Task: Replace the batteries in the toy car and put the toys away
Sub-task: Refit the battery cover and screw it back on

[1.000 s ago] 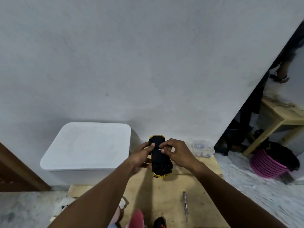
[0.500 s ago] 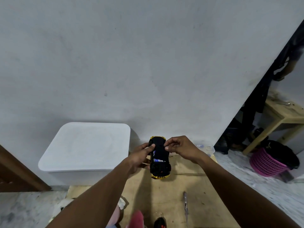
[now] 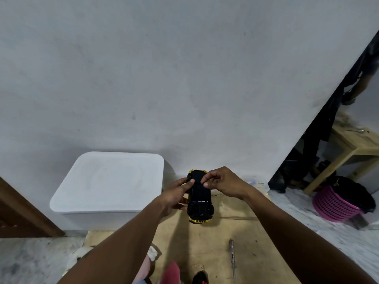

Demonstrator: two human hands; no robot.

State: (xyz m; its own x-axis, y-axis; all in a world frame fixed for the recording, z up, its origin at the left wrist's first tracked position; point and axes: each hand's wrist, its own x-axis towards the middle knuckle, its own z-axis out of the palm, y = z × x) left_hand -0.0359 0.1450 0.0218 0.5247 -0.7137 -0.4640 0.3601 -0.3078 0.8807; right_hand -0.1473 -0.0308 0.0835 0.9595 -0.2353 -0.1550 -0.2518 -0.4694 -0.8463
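Toy car [image 3: 200,198]: held over the wooden table [image 3: 242,226], underside up, long axis running near to far. Black chassis, yellow body showing at both ends. Left hand [image 3: 176,195] has its grip on the car's left side; right hand [image 3: 223,181] pinches the far underside.

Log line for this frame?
stage: battery swap | left hand: holds car, underside up | right hand: pinches car's underside | screwdriver: lying untouched

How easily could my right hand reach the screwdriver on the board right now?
Probably yes: the screwdriver lies uncovered on the wooden board, nearer than the toy car. The right hand would first have to let go of the car.
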